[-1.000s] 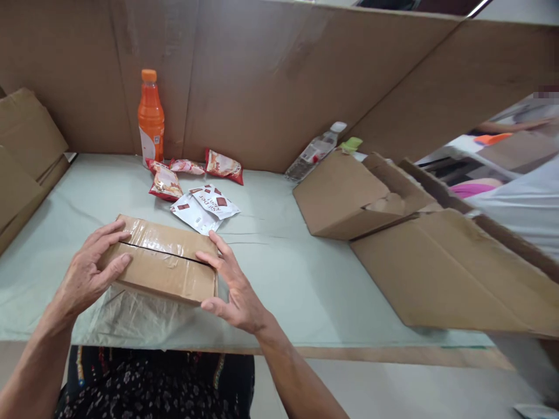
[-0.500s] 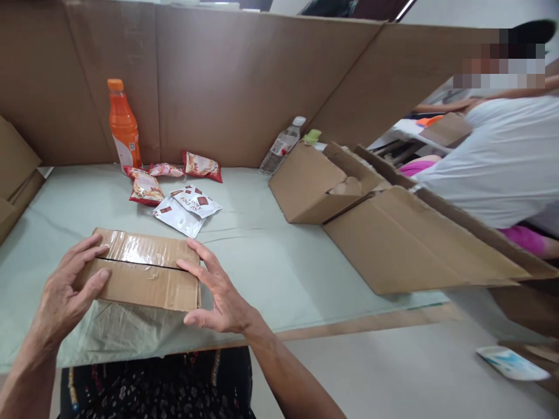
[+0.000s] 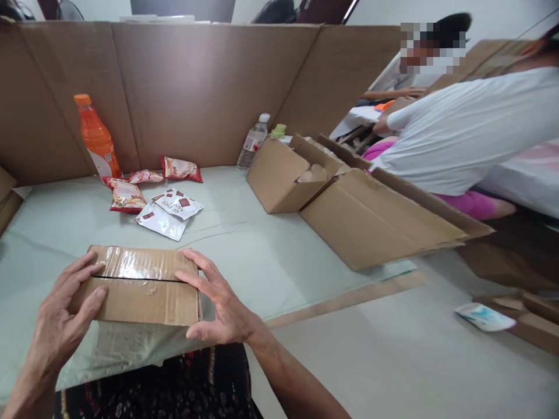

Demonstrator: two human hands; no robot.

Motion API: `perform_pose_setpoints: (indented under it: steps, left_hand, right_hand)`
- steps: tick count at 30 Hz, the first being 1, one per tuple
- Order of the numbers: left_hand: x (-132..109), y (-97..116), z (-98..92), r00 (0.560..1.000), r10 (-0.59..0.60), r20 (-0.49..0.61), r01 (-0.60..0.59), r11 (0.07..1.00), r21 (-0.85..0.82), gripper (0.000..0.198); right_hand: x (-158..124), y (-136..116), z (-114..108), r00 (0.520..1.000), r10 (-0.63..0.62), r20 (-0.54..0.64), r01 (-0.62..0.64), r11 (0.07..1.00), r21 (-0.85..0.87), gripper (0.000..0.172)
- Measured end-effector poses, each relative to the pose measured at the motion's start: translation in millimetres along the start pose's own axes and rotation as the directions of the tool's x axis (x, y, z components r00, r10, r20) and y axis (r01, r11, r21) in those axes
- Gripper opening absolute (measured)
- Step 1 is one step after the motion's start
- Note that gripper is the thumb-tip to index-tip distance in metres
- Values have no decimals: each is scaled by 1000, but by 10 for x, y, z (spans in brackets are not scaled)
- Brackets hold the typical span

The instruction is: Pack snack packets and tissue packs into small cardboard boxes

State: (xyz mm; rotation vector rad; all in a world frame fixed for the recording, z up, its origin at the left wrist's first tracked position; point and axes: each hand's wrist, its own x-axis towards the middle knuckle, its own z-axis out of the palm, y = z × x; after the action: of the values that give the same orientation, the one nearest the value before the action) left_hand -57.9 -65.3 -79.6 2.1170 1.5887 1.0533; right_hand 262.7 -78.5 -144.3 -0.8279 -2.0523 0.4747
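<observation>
A small closed cardboard box (image 3: 140,285) with shiny tape on its top lies near the front edge of the pale green table (image 3: 244,256). My left hand (image 3: 61,317) grips its left end, fingers curled over the top edge. My right hand (image 3: 218,302) clasps its right end, thumb at the front corner and fingers spread on top. Both hands hold the box on the table.
Behind the box lie white sachets (image 3: 168,212) and red snack packets (image 3: 124,195), with an orange drink bottle (image 3: 96,139) and a water bottle (image 3: 253,142) by the cardboard wall. An open carton (image 3: 288,174) with long flaps stands at right. Other people in white shirts (image 3: 463,128) sit beyond.
The view has swung to the right and upward, showing more of the people and the floor. My hands and the box have kept their hold and place.
</observation>
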Motion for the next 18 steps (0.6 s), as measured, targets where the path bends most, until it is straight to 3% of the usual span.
perform_pose_setpoints:
  steps: [12, 18]
  left_hand:
    - [-3, 190, 109, 1000, -15, 10, 15, 999, -29, 33]
    - [70, 270, 260, 999, 17, 38, -14, 997, -70, 32]
  right_hand:
    - [-126, -66, -136, 999, 35, -19, -36, 998, -47, 93]
    - [-272, -80, -233, 992, 55, -110, -61, 997, -52, 84]
